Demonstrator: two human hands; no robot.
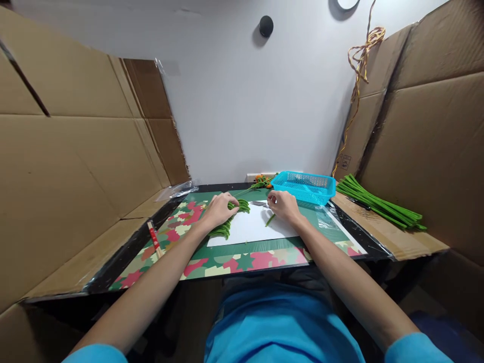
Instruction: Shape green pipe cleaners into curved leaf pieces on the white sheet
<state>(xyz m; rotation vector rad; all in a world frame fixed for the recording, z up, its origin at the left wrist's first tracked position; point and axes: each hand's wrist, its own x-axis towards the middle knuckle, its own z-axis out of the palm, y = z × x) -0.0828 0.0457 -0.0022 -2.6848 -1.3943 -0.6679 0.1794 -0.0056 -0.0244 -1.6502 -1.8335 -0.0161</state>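
Observation:
My left hand [222, 207] is curled over a bunch of short, bent green pipe cleaner pieces [220, 230], its thumb and fingertips closed at the bunch's upper part. More ends of the bunch fan out past the fingertips. My right hand [284, 204] has its fingers pinched together above a white sheet [245, 229]; what they grip is too small to make out. A grey metal blade [258, 203] points left from beside those fingertips, its other end hidden by the hand. Below my right hand, a single short green piece [270, 220] lies on the sheet.
A blue plastic basket [304, 187] stands behind my right hand, with an orange-and-green flower [263, 181] beside it. Long green pipe cleaners [381, 204] lie on cardboard at right. A red-and-white stick-like item [154, 238] is at left. Cardboard walls [75, 141] flank the patterned mat [212, 266].

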